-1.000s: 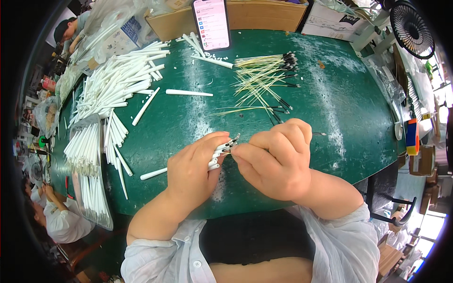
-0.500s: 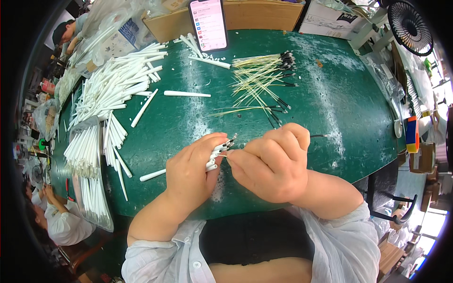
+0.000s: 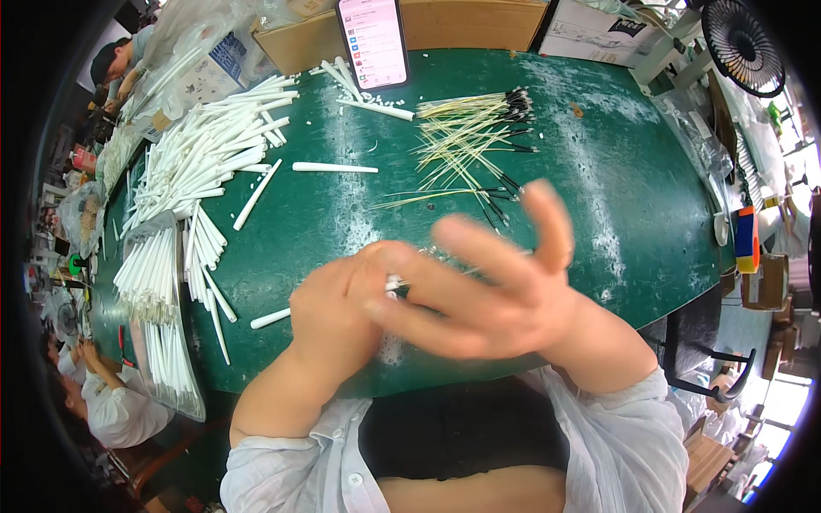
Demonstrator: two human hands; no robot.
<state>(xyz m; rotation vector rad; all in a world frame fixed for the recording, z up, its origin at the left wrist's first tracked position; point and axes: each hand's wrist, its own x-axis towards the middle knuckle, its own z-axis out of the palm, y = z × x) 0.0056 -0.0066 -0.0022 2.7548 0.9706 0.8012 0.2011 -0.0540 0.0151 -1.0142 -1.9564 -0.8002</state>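
Note:
My left hand (image 3: 338,303) is closed around several white tapered tubes; one narrow-to-wide tube (image 3: 271,319) sticks out to its left. Most of the bundle is covered by my fingers. My right hand (image 3: 487,295), smeared by motion, reaches across against the left hand with its fingers spread apart. White tube ends (image 3: 393,282) show in the gap between both hands. Beyond the right hand lies a spread of thin pale-yellow wires (image 3: 462,141) with black ends. A loose white tube (image 3: 335,168) lies on the table ahead of the left hand.
A large heap of white tubes (image 3: 205,145) covers the green table's (image 3: 650,197) left side. Nearer stands a clear tray (image 3: 195,376) of tubes. A phone (image 3: 374,43) leans against a cardboard box (image 3: 475,26); a black fan (image 3: 742,47) is at the far right. Co-workers sit at left.
My right hand has opened from a pinch, spread its fingers and moved left over the tube bundle. The left hand still grips the tubes.

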